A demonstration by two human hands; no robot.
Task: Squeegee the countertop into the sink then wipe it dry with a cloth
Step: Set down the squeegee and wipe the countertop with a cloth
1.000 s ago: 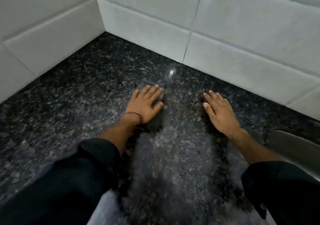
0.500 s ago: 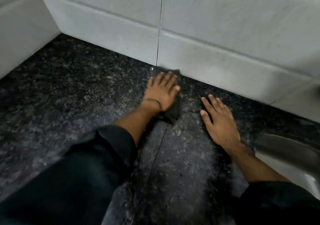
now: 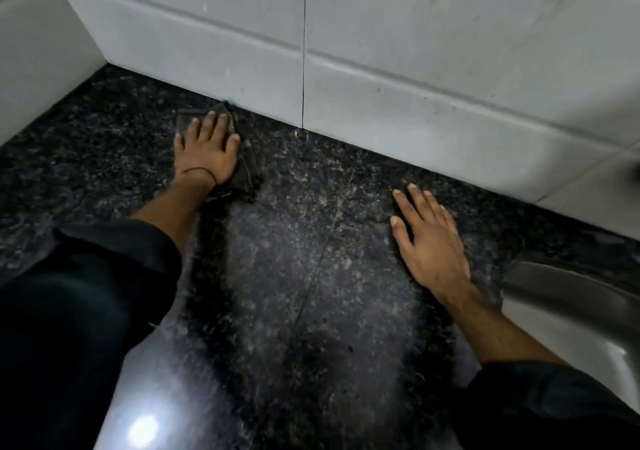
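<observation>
The countertop (image 3: pixel 311 259) is dark speckled granite with a thin seam running down its middle. A dark grey cloth (image 3: pixel 247 169) lies flat on it against the foot of the back wall. My left hand (image 3: pixel 206 152) presses palm-down on the cloth, fingers spread toward the wall, and covers most of it. My right hand (image 3: pixel 429 242) rests flat on the bare stone farther right, fingers apart, holding nothing. The steel sink (image 3: pixel 568 297) shows its rim at the right edge. No squeegee is in view.
White tiled walls (image 3: pixel 415 69) bound the counter at the back and left, meeting in a corner at the upper left. A bright light glare lies on the stone near the front edge. Dark sleeves cover both forearms.
My left hand has slid the cloth from mid-counter up to the back wall, then leftward along its foot. My right hand has stayed flat on the stone.
</observation>
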